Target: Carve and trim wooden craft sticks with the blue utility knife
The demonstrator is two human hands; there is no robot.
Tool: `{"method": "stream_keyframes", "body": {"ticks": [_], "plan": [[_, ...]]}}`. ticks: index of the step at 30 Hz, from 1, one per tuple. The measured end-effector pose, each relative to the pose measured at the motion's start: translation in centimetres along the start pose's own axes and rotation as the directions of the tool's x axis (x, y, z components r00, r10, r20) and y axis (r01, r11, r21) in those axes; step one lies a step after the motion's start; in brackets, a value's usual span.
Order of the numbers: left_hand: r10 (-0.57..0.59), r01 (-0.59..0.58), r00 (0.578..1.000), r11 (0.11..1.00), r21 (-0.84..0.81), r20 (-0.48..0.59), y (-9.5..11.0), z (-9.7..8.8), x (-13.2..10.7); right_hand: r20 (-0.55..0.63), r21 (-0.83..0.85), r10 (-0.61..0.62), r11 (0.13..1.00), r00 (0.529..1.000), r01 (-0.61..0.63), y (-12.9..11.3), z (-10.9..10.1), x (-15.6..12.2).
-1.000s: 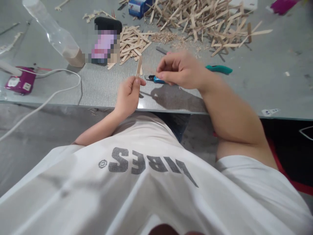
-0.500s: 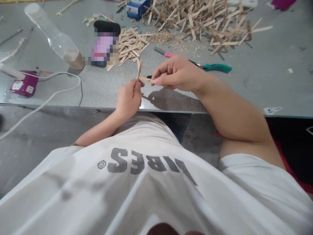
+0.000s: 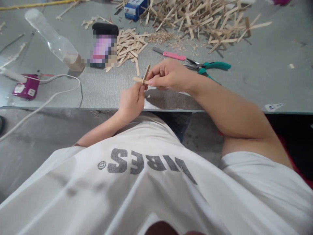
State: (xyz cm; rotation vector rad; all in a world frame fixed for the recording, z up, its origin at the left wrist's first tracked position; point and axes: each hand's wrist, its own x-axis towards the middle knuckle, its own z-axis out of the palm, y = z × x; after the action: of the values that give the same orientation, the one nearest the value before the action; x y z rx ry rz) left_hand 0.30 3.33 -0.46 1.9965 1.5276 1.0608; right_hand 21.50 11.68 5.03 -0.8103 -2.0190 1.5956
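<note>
Left hand: the left hand [image 3: 130, 101] is closed, and one tilted stick [image 3: 147, 70] is pinched at its lower end between thumb and fingers.
Right hand: the right hand [image 3: 168, 75] is curled, and one flat stick [image 3: 136, 79] is gripped at the fingertips.
Held sticks: two are counted, crossed and touching, above the near edge of the table [image 3: 256, 65].
Tools: one pair of green-handled pliers [image 3: 210, 66] and one pink-handled cutter [image 3: 172, 55] are laid just beyond the right hand.
Loose sticks: two heaps are seen, a small pile [image 3: 128, 44] and a large pile [image 3: 195, 16] farther back.
Left side: one clear bottle [image 3: 52, 40], one purple box [image 3: 25, 88] and one white cable [image 3: 49, 98] are found.
</note>
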Motion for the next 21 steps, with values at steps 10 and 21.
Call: {"method": "stream_keyframes", "body": {"ticks": [10,21], "plan": [[-0.037,0.031,0.999,0.979,-0.202,-0.023,-0.1,0.0,0.3,-0.038,0.102,0.003,0.995,0.999,0.001,0.0,0.4,-0.2],[-0.072,0.061,0.997,0.937,-0.345,-0.019,-0.7,0.4,0.6,-0.021,0.066,0.036,0.997,0.999,-0.035,-0.8,-0.9,-1.2]]}}
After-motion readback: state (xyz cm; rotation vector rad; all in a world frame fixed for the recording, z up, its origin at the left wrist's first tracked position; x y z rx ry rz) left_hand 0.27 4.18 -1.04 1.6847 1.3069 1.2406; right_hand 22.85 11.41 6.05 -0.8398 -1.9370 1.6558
